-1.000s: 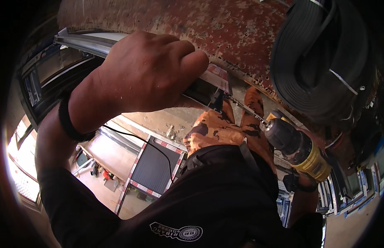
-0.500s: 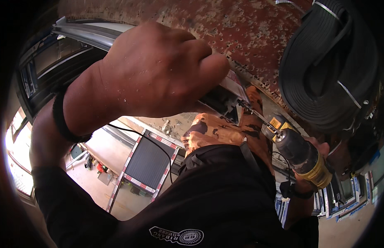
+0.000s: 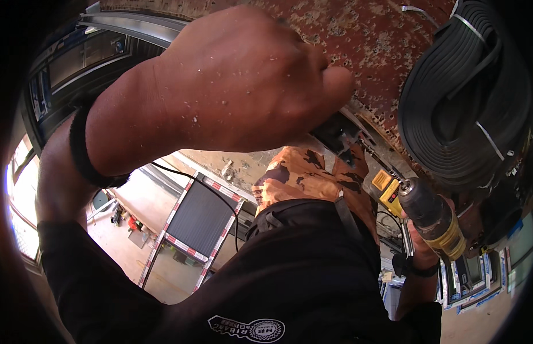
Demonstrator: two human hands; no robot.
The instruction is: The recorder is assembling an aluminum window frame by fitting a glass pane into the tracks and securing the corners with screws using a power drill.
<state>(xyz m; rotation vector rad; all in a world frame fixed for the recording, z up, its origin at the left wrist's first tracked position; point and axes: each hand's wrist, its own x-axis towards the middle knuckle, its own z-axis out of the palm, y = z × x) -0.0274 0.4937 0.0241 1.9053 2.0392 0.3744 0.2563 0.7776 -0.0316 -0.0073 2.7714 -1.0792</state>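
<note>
My left hand (image 3: pixel 249 86) is large in the upper middle, its fingers curled closed around a dark metal profile (image 3: pixel 334 133). The fingertips are hidden behind the back of the hand; the profile's open end sticks out past it. At the right, my right hand (image 3: pixel 421 243) grips a yellow and black cordless drill (image 3: pixel 430 212), mostly hidden behind the tool's body. The drill's long thin bit (image 3: pixel 384 163) points up and left, and its tip meets the end of the profile. Whether the tip is inside the profile, I cannot tell.
A rusty, pitted red surface (image 3: pixel 369 63) lies at the far side, with a coil of black rubber strip (image 3: pixel 461 97) on it. Framed panels (image 3: pixel 200 215) stand lower left. A black cord (image 3: pixel 220 200) hangs beside me. Window frames (image 3: pixel 478 281) are stacked lower right.
My left hand and the profile have shifted to the right. The drill has moved slightly right too, with its bit still at the profile's end.
</note>
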